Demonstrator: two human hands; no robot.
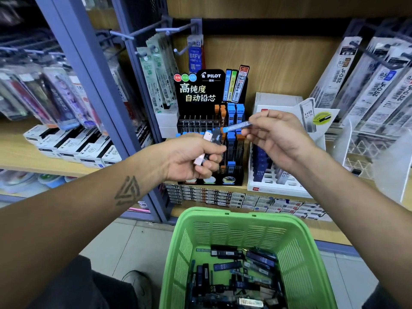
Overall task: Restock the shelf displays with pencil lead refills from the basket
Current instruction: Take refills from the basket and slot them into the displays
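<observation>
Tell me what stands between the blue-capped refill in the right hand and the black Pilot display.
Nothing visible blocks it. The right hand pinches the blue-capped refill just in front of the Pilot display. The left hand, gripping more refills, is beside and below it, not between.

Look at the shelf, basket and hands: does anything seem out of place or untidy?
Nothing is damaged or spilled. The refills in the green basket lie jumbled at all angles, unlike the upright rows in the black display. The left hand grips a few refills; the right hand pinches one blue-capped refill.
</observation>
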